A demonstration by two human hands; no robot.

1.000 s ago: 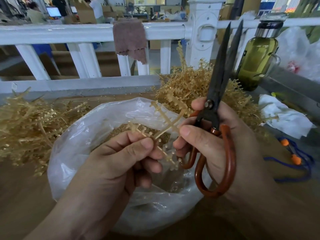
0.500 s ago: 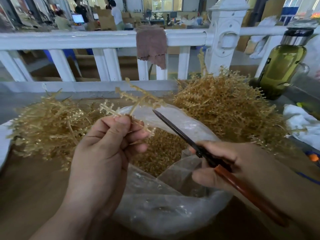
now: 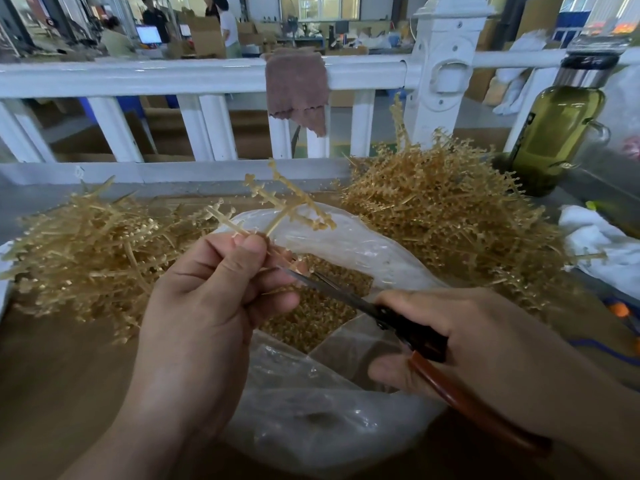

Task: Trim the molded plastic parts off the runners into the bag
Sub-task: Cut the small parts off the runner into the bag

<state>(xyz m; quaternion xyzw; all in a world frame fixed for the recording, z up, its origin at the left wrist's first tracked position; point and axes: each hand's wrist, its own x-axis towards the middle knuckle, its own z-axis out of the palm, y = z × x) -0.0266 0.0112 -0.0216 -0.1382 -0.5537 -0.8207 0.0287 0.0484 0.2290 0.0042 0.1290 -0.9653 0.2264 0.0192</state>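
My left hand (image 3: 214, 306) pinches a tan branched runner (image 3: 280, 206) between thumb and fingers, holding it above the clear plastic bag (image 3: 346, 410). My right hand (image 3: 485, 344) grips black scissors with brown handles (image 3: 408, 327). The blade tips reach under the runner, right beside my left fingers. Inside the open bag lies a heap of small tan trimmed parts (image 3: 322, 306).
One pile of tan runners (image 3: 86, 251) lies left of the bag, a bigger pile (image 3: 446, 216) to the right. A green bottle (image 3: 554, 133) and a white cloth (image 3: 602, 244) sit far right. A white railing (image 3: 173, 77) with a brown rag (image 3: 298, 88) stands behind.
The scissors swung down from upright to point left, and their tips moved in to the runner at my left fingers. My left hand lifted the runner above the bag.
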